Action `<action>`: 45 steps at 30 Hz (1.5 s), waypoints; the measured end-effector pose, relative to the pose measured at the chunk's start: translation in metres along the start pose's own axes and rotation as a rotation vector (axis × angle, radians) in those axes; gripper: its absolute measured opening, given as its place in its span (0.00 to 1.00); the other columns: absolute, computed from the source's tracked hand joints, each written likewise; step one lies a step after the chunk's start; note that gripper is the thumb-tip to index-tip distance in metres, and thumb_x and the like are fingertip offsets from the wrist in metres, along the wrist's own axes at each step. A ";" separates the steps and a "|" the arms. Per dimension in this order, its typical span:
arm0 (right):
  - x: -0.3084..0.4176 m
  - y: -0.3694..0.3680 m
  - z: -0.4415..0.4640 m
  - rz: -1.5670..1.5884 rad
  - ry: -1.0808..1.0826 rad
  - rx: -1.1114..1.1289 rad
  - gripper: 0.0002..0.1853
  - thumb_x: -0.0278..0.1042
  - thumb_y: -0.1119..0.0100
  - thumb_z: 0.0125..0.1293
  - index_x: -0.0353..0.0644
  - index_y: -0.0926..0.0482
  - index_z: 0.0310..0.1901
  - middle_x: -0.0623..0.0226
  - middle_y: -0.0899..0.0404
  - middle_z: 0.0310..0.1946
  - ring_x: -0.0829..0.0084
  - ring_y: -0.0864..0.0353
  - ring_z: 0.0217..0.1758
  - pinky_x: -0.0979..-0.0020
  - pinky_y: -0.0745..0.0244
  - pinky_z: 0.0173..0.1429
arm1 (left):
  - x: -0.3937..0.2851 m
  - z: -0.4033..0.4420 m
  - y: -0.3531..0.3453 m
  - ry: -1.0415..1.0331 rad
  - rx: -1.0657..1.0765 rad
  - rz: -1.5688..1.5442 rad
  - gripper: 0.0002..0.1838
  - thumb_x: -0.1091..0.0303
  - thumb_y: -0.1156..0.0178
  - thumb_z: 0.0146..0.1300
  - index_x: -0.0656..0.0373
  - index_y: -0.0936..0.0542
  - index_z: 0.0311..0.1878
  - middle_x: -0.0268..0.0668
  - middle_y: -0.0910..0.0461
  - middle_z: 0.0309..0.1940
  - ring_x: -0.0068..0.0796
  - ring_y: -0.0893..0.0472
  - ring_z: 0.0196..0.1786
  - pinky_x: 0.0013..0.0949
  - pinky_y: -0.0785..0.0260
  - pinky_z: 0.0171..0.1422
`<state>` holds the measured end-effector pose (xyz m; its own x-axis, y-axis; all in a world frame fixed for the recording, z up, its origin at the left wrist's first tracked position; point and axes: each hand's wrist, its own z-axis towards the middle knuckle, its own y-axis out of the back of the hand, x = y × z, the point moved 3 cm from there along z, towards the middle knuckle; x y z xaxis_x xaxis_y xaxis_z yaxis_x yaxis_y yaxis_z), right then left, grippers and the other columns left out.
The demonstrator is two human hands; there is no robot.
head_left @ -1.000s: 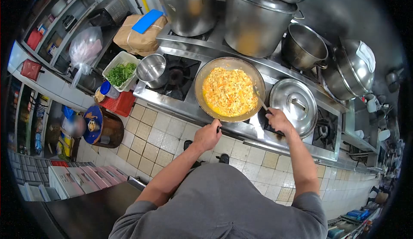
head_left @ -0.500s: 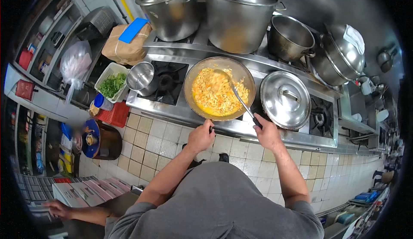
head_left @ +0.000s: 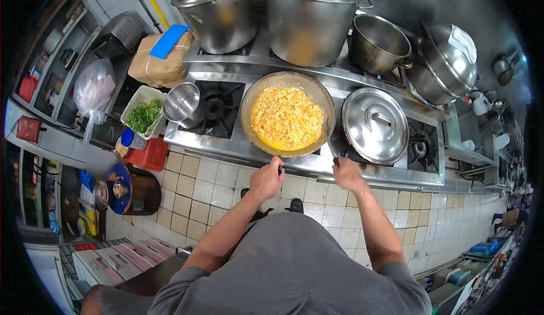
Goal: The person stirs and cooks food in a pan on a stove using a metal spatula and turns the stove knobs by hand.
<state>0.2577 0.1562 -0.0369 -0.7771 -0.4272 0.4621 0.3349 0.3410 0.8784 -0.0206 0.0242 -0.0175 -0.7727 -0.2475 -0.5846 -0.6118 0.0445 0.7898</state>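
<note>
My left hand [head_left: 267, 179] is wrapped round the black handle of a wide frying pan [head_left: 247, 123] on the stove. A yellow-orange mix of small, rice-like pieces [head_left: 286, 116] fills the pan, with yellow liquid along its near edge. My right hand [head_left: 347, 174] grips the black handle of a long metal cooking spoon [head_left: 331, 148]. The spoon's head is at the pan's right inner wall, seen nearly edge-on and partly hard to make out. To the right of the pan lies a round steel lid [head_left: 362, 139].
Large lidded stockpots [head_left: 306, 23] and an open pot [head_left: 378, 45] line the back. Left are a small steel pot [head_left: 182, 104], a basket of chopped greens [head_left: 144, 116] and a red crate [head_left: 148, 153]. Another person's grey sleeve [head_left: 122, 299] shows at the lower left.
The spoon has moved from the middle of the food to the pan's right side, my right hand slightly lower. The food is heaped more evenly. The other person's hand has left view.
</note>
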 end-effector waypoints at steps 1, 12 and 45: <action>0.022 0.010 0.001 -0.002 -0.004 0.002 0.15 0.33 0.44 0.74 0.26 0.19 0.45 0.42 0.13 0.33 0.46 0.10 0.39 0.48 0.16 0.42 | 0.001 0.001 0.000 -0.001 0.004 -0.003 0.19 0.59 0.37 0.74 0.52 0.28 0.61 0.49 0.12 0.39 0.57 0.12 0.44 0.59 0.22 0.49; 0.104 0.047 -0.028 0.814 -0.446 0.025 0.08 0.32 0.43 0.78 0.35 0.21 0.43 0.67 0.23 0.25 0.76 0.24 0.22 0.66 0.29 0.23 | -0.006 0.004 0.002 -0.053 0.028 -0.024 0.18 0.60 0.37 0.74 0.56 0.28 0.60 0.51 0.12 0.39 0.57 0.11 0.44 0.60 0.22 0.49; 0.118 0.033 -0.029 1.208 -0.539 0.028 0.07 0.25 0.45 0.74 0.33 0.21 0.49 0.68 0.23 0.27 0.78 0.28 0.18 0.69 0.37 0.16 | -0.008 0.006 0.011 -0.113 0.097 -0.007 0.20 0.61 0.36 0.73 0.57 0.29 0.62 0.53 0.12 0.39 0.61 0.12 0.46 0.62 0.23 0.50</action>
<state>0.1924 0.0921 0.0503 -0.1144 0.5376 0.8354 0.9555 0.2896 -0.0555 -0.0223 0.0320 -0.0057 -0.7791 -0.1381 -0.6115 -0.6265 0.1376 0.7671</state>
